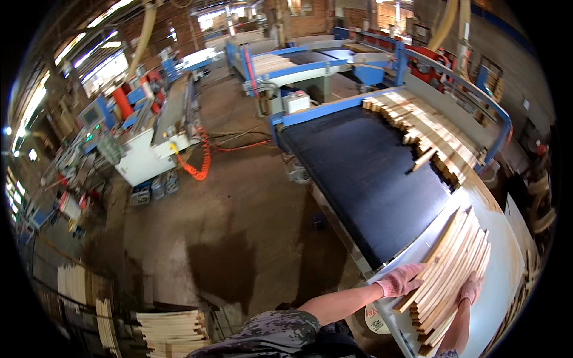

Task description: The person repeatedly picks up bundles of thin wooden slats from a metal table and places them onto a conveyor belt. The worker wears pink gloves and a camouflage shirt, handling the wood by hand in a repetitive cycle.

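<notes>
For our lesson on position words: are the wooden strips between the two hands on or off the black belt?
Off: the strips lie on the pale tabletop, whose bare surface shows between them and the black belt.

From my screen, an orange hose (206,160) hangs coiled beside a white machine (142,160); beyond, I see a red cylinder (123,104), white canister (296,102) and pale duct (145,39).

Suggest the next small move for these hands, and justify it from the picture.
Probably slide the near strips toward the black belt: the left hand and right hand flank them on the table, the belt's near stretch is bare, and more strips lie farther along it.
</notes>
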Available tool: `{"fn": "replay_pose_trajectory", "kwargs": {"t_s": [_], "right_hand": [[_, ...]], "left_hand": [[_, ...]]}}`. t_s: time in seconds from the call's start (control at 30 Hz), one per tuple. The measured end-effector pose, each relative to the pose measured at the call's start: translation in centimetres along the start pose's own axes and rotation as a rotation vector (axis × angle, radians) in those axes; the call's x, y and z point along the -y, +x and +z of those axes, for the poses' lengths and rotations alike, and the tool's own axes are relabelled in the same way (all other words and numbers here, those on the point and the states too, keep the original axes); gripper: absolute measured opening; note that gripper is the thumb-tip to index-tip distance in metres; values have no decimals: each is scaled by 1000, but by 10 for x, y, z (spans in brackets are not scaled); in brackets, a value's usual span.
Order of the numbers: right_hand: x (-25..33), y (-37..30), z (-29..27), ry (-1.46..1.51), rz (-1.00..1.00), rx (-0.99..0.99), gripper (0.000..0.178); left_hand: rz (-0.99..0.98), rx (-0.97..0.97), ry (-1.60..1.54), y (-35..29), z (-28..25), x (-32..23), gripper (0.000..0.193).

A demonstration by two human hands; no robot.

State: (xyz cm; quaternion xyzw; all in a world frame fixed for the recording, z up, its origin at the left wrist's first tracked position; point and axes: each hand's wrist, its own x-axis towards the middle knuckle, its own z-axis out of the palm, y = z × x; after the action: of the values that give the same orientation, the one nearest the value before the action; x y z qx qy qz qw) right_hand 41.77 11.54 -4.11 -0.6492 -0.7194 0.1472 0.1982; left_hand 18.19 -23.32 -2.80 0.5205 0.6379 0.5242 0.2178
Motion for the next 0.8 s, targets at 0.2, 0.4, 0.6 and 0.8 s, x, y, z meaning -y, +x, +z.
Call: {"fn": "replay_pose_trajectory", "kwargs": {"t_s": [0.2, 0.4, 0.6, 0.8], "right_hand": [[23, -5, 2, 95, 2, 141, 90], [-24, 39, 40, 378, -20, 128, 90], [-43, 65, 54, 309, -113, 92, 90], [-38, 68, 55, 222, -101, 104, 92]], "left_hand": [[-69, -27, -1, -5, 1, 12, 61], [-56, -46, -99, -6, 0, 3, 58], [-46, -60, -74, -5, 7, 11, 61], [-69, -35, -97, -8, 0, 7, 62]]}}
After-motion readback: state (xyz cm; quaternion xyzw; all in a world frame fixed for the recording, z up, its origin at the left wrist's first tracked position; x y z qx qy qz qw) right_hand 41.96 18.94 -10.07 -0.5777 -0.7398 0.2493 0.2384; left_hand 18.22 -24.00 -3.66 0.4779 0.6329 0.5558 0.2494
